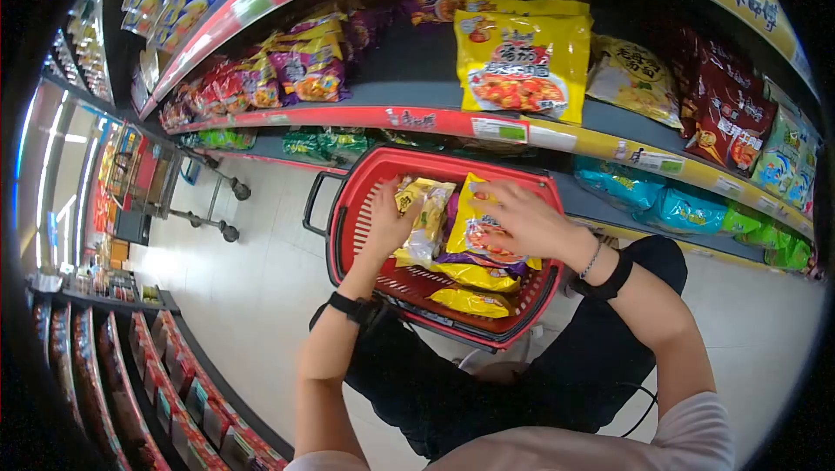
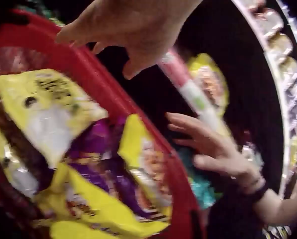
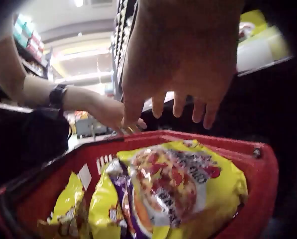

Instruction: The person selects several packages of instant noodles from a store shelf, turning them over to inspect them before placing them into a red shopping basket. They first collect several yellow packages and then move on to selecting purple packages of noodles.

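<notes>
A red shopping basket (image 1: 470, 164) stands between the person's knees, holding several noodle packs. The left hand (image 1: 391, 220) hovers at its left part, beside a pale yellow noodle pack (image 1: 426, 232); the fingers are extended in the left wrist view. Over a bright yellow noodle pack (image 3: 171, 181) with a red food picture is the right hand (image 3: 180, 64), fingers pointing down and apart from the pack in the right wrist view. Purple packs (image 2: 91, 142) and more yellow packs (image 1: 474, 276) lie lower in the basket. Neither hand grips anything.
Ahead, a shelf carries yellow noodle packs (image 1: 522, 62), purple-yellow packs (image 1: 304, 62) and dark red packs (image 1: 729, 114). Teal packs (image 1: 691, 210) lie on the lower shelf. The basket handle (image 1: 315, 201) sticks out left. A wheeled cart (image 1: 143, 175) stands down the aisle.
</notes>
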### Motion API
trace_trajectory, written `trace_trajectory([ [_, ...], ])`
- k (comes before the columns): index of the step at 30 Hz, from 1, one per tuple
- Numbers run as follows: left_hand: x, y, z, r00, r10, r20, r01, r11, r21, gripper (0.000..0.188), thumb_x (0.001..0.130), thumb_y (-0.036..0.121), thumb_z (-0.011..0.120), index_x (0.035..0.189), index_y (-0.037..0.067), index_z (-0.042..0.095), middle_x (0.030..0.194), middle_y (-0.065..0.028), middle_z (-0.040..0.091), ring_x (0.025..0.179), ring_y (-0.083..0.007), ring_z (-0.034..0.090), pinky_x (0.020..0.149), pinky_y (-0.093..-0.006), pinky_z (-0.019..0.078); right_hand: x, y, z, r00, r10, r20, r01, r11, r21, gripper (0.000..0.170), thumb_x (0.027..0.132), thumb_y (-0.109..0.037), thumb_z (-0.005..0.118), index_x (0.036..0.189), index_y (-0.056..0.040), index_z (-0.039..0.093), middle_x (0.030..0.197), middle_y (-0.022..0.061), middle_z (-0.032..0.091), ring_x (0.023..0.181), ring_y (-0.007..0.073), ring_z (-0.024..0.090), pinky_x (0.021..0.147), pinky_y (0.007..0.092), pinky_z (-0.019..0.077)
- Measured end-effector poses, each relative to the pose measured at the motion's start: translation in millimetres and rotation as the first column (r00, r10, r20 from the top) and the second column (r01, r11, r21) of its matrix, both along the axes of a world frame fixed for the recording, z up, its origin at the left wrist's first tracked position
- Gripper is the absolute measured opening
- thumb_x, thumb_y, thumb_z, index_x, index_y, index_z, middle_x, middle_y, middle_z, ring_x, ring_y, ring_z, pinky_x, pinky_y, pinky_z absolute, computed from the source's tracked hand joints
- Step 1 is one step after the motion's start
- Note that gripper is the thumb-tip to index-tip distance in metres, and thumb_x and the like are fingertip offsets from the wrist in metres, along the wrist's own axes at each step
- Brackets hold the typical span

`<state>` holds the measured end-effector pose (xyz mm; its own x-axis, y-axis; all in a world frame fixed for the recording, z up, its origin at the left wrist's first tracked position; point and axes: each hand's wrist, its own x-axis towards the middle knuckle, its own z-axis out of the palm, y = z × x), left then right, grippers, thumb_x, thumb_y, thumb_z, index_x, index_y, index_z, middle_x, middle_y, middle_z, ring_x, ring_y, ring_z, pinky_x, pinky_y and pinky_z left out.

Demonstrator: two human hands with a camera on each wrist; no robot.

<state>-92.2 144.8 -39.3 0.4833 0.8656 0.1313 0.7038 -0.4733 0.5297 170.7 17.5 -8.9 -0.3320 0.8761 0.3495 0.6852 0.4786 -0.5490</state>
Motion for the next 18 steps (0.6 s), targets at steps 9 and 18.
trace_trajectory([
  [9,-48.4,27.4,-55.8,0.874,0.213,-0.437,-0.431,0.757,-0.492,0.100,0.078,0.058,0.058,0.141,-0.004,0.013,0.122,-0.0303,0.052,0.118,-0.0381,0.050,0.100,-0.0448,0.0371,-16.0,-7.4,-25.8,0.960,0.190,0.207,-0.135,0.957,-0.257,0.052,0.077,-0.032,0.068,0.123,-0.0133,0.050,0.136,0.0133,0.039,0.127,0.0386,0.034,0.101,0.0506,0.0358],
  [18,-64.0,30.6,-36.9,0.897,0.287,-0.337,-0.428,0.757,-0.494,0.067,0.074,0.058,0.065,0.095,-0.006,0.066,0.096,-0.0223,0.066,0.095,-0.0315,0.064,0.078,-0.0387,0.0488,-20.9,3.7,-20.6,0.965,0.168,0.202,-0.113,0.959,-0.260,0.040,0.079,-0.024,0.064,0.116,-0.0140,0.054,0.129,0.0136,0.045,0.118,0.0371,0.042,0.100,0.0462,0.0372],
])
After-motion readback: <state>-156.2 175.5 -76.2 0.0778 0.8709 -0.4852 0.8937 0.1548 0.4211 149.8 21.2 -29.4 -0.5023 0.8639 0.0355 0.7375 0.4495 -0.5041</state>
